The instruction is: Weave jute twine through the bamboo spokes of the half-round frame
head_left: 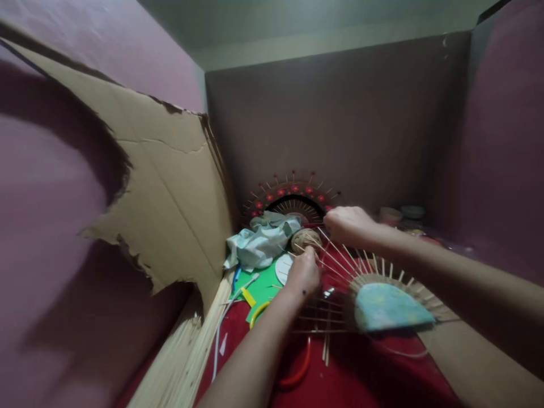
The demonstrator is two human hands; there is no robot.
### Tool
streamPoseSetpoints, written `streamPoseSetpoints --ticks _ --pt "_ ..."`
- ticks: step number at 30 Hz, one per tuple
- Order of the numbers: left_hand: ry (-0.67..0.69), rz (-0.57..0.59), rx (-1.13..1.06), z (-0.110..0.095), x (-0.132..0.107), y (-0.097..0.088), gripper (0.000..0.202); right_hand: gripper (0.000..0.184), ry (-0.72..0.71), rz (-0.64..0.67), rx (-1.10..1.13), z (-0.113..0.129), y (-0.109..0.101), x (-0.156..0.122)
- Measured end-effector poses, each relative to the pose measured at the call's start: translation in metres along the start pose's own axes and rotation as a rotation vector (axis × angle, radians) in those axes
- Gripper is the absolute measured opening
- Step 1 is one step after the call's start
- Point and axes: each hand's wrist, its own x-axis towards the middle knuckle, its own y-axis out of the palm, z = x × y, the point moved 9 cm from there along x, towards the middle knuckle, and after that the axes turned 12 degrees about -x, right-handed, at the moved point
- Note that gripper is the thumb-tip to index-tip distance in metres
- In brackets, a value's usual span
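Observation:
A half-round craft piece with a pale blue-green centre and thin wooden sticks fanning from its rim lies on the red cloth. My left hand is closed in a pinch on the sticks at the piece's left side. My right hand is closed over the tips of the upper sticks. A ball of jute twine sits just behind my left hand.
A finished fan piece with red flowers leans on the back wall. Crumpled pale cloth, green paper, a white disc and a stick bundle lie left. Torn cardboard stands left. Small bowls sit right.

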Motion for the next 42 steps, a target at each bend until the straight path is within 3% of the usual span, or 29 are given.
streamPoseSetpoints --ticks 4,8,11,16,20,28,35,42 --pt "0.001 -0.007 -0.074 -0.004 0.000 -0.004 0.020 0.024 0.060 0.120 0.052 -0.043 0.019 -0.024" --pt "0.083 0.021 -0.150 -0.014 -0.001 -0.004 0.033 0.021 0.042 0.168 0.063 -0.054 0.042 -0.039" --pt "0.050 0.055 -0.126 -0.011 0.001 -0.001 0.032 0.024 0.070 0.103 -0.001 -0.046 0.047 -0.049" --pt "0.032 0.064 -0.088 -0.009 0.002 0.000 0.031 0.028 -0.019 -0.093 0.062 -0.009 0.043 -0.058" --pt "0.032 0.073 -0.071 -0.009 0.002 0.001 0.032 0.019 -0.039 -0.068 0.143 0.007 0.058 -0.055" --pt "0.016 0.113 -0.036 -0.008 0.004 0.006 0.028 0.020 0.000 -0.087 0.230 0.004 0.076 -0.050" --pt "-0.006 0.126 -0.021 -0.005 0.006 0.008 0.024 0.023 0.041 -0.126 0.326 -0.001 0.078 -0.042" --pt "0.002 0.130 -0.007 -0.007 0.006 0.008 0.023 0.028 0.049 -0.036 0.360 0.000 0.075 -0.030"
